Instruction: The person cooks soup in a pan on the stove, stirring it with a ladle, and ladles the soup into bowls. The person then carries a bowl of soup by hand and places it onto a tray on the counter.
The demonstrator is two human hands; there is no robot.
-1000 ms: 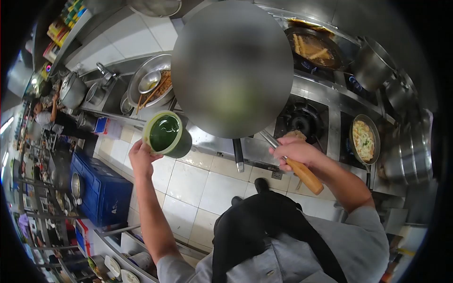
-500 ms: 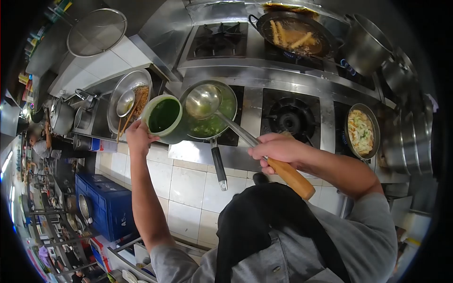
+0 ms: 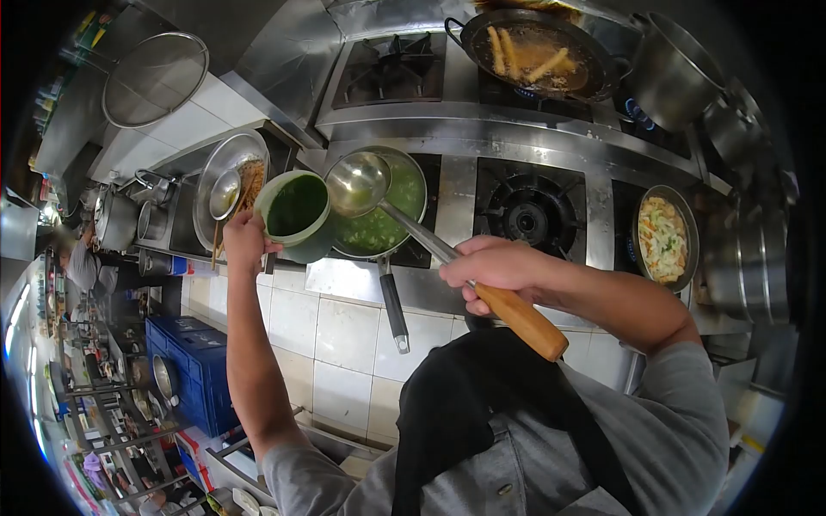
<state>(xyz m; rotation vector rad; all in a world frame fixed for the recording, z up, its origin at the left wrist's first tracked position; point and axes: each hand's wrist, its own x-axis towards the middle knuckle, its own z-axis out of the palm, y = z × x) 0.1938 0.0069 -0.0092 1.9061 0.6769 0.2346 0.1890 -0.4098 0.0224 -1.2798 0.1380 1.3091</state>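
My left hand [image 3: 247, 241] is closed on the rim of a pale green tub [image 3: 307, 239] that holds dark green liquid. The tub is tilted toward a pan [image 3: 379, 230] of green soup with small pale pieces, just to its right. In my right hand [image 3: 492, 271] is a ladle [image 3: 358, 184] with a wooden handle, my fingers wrapped round its shaft. The ladle's bowl hangs over the left part of the pan, beside the tub's rim. The pan's black handle [image 3: 393, 308] points toward me, with nobody holding it.
Behind, a wok [image 3: 594, 64] holds fried rolls in oil. A second pan [image 3: 685, 225] of shredded food stands at the right, near tall pots [image 3: 675, 77]. At the left are a steel bowl [image 3: 206, 189], a strainer [image 3: 155, 82] and a blue crate [image 3: 185, 378]. Another person [image 3: 83, 262] stands far left.
The blurred patch over the stove is gone. The tub and ladle have shifted slightly left since half a second ago, and the ladle's bowl is now closer to the tub.
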